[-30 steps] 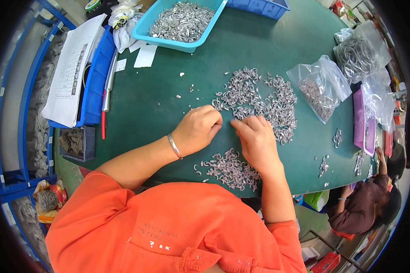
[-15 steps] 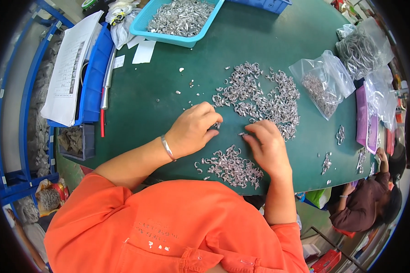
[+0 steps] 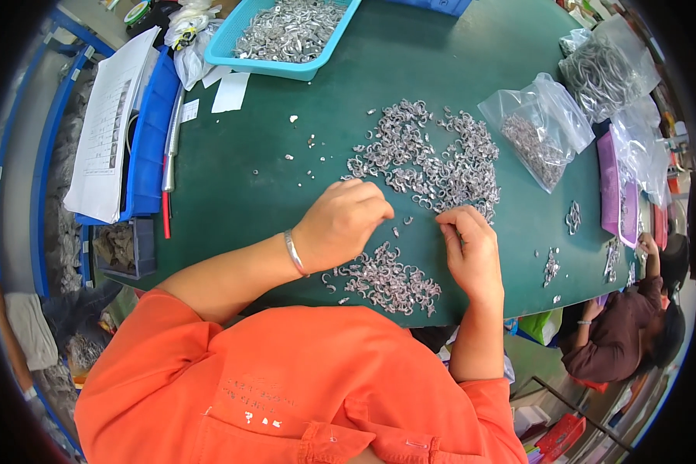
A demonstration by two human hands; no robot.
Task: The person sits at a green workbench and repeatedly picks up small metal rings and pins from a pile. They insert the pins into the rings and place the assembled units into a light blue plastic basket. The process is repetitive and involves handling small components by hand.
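Green matting covers the tabletop (image 3: 286, 232), which curves away under the fisheye toward a turquoise tray (image 3: 232, 46) of metal parts at its far edge. Both of the person's hands work at the middle of it, between two heaps of small curved silver clips.

The left hand (image 3: 340, 224) is curled, fingers bunched down toward the mat with the tips pinched narrow; whether a clip sits between them I cannot tell, as the knuckles hide the tips. A silver bangle (image 3: 294, 254) circles that wrist. The right hand (image 3: 472, 247) is also loosely closed, thumb and forefinger drawn together at its upper left corner, just at the near fringe of the large pile (image 3: 433, 158); it may pinch one clip, but the piece is too small to make out.

That large pile spreads ahead of both hands, its long axis running left to right across the mat, and its near fringe touches or almost touches the fingertips of each hand. The right hand is the nearer to its dense part. The smaller pile (image 3: 387, 278) lies on the body side, between the two wrists and close to the near edge of the tabletop.

A few stray clips (image 3: 400, 226) lie in the narrow gap between the hands. To the right, clear bags (image 3: 541, 131) of parts stand well apart; to the left, bare mat runs open as far as a blue bin (image 3: 151, 147) and papers (image 3: 108, 131).
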